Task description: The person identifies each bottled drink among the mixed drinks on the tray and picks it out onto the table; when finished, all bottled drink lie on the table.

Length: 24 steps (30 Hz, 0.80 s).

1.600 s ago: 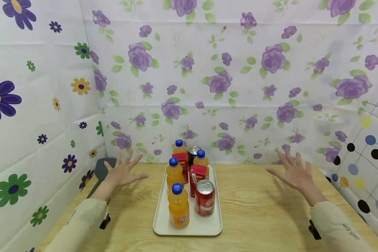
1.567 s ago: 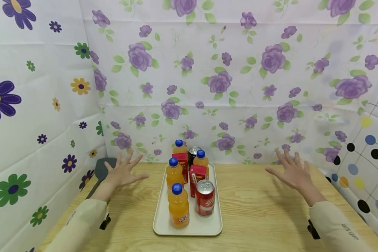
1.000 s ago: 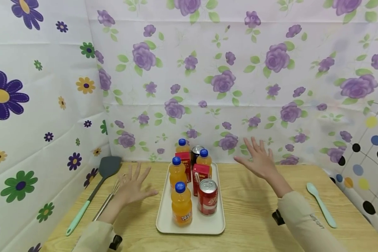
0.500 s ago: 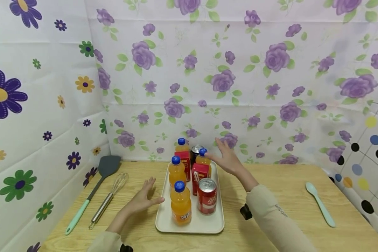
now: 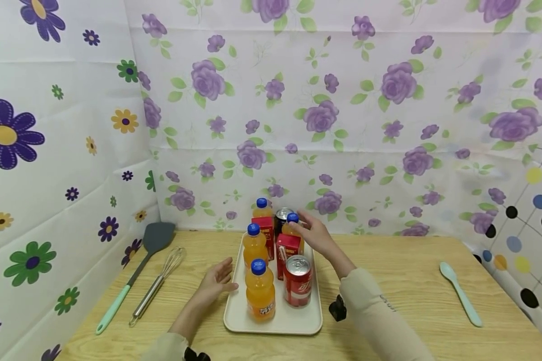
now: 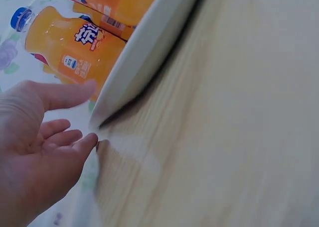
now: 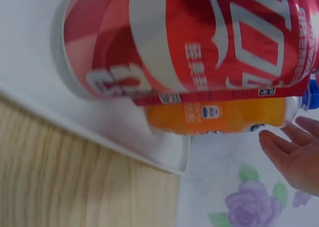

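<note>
A cream tray bears several orange soda bottles with blue caps, two red drink cartons, a red cola can and a dark can. My left hand is at the tray's left rim, fingers loosely bent and thumb beside the rim; the left wrist view shows nothing in its grasp. At the back right, my right hand reaches around the top of an orange soda bottle. In the right wrist view its loosely bent fingers are beside that bottle's neck; contact is unclear.
On the left of the wooden table lie a spatula with a mint handle and a metal whisk. A mint spoon lies on the right. Patterned cloth walls stand behind and at both sides.
Both hands came inward from wide apart, the left down to the tray's left rim, the right across to the back-right bottle. Their spread fingers have bent a little. The drinks have not moved.
</note>
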Each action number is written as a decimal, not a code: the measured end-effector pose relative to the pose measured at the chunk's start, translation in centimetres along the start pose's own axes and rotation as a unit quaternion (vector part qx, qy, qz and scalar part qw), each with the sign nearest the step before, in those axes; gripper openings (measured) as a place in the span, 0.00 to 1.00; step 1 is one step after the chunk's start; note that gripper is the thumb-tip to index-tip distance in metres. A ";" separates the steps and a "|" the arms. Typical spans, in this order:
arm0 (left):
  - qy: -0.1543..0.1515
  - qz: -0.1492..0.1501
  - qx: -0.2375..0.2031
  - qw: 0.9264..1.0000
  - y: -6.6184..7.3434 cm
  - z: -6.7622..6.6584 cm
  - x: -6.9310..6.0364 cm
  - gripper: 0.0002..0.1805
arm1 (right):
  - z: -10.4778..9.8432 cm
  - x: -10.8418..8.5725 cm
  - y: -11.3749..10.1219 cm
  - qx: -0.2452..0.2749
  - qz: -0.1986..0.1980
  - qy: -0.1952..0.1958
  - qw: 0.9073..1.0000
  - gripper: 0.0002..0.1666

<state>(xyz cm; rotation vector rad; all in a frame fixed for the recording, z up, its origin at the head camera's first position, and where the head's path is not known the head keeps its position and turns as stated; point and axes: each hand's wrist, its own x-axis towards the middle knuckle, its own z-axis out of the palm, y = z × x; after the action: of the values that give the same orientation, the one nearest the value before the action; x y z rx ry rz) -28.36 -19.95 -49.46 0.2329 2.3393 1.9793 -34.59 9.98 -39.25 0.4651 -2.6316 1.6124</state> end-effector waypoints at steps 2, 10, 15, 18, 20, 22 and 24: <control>0.017 -0.004 -0.013 1.000 -0.2 0.3 0.1 0.43 | 0.3 0.1 0.0 0.025 0.005 0.007 1.000 0.38; 0.067 -0.014 -0.013 0.998 -0.5 0.8 0.3 0.41 | 1.1 0.5 0.6 0.039 0.025 0.039 0.998 0.36; 0.073 -0.007 -0.011 0.997 -0.6 0.9 0.2 0.37 | 1.3 0.5 1.0 0.059 0.050 0.063 0.995 0.34; 0.070 -0.001 -0.013 0.997 -0.8 0.9 0.1 0.34 | 1.5 0.5 1.2 0.075 0.065 0.079 0.992 0.33; 0.071 0.000 -0.015 0.997 -0.9 0.8 0.0 0.33 | 1.5 0.5 1.2 0.080 0.069 0.086 0.991 0.33; 0.074 -0.002 -0.018 0.997 -1.0 0.7 0.0 0.32 | 1.5 0.6 1.2 0.081 0.072 0.087 0.990 0.34; 0.075 -0.002 -0.018 0.997 -1.1 0.6 0.1 0.32 | 1.4 0.7 1.0 0.085 0.081 0.087 0.989 0.34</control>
<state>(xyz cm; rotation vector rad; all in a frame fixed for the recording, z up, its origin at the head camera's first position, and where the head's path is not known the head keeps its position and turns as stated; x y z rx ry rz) -28.41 -19.51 -50.61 0.0812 2.3856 2.1038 -35.32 8.98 -40.66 0.1066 -2.4722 1.8393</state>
